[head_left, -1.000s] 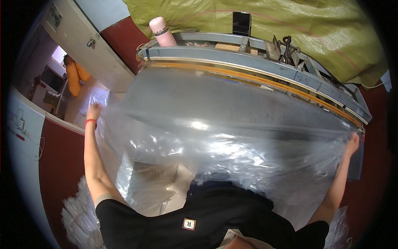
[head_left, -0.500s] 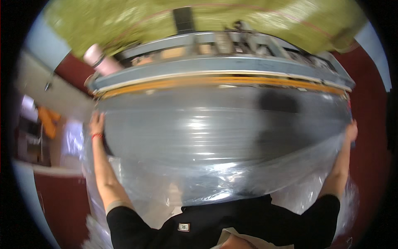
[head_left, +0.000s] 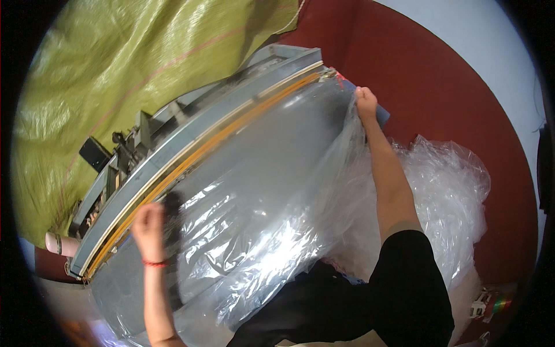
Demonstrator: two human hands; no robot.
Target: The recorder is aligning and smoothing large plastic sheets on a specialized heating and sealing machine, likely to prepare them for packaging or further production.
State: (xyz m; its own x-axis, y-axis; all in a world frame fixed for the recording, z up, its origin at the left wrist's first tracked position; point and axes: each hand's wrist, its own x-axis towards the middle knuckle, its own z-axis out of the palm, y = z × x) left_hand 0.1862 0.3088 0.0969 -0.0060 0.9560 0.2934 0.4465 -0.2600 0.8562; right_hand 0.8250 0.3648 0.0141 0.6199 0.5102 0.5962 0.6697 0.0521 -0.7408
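A wide sheet of clear plastic film (head_left: pixel 231 231) lies over the grey bed of a long metal machine, gathered into shiny wrinkles towards my body. My right hand (head_left: pixel 365 104) is closed on the film's edge at the machine's far right corner, where the film draws up in folds. My left hand (head_left: pixel 149 228), a red string round its wrist, hovers over the left part of the bed near the orange strip (head_left: pixel 217 136). Its fingers are curled and slightly blurred, with no film seen in them. Its shadow falls on the bed beside it.
Behind the strip runs the machine's grey metal frame (head_left: pixel 191 133). A pink roll (head_left: pixel 60 244) sticks out at its left end. Yellow-green sheeting (head_left: pixel 133 63) covers what lies beyond. A heap of crumpled clear film (head_left: pixel 445 191) lies right of my right arm, on the dark red floor (head_left: pixel 404 75).
My view has turned to the right, so the machine now slants. My left hand has left the film's left edge and moved inward over the bed. My right hand keeps hold of its edge.
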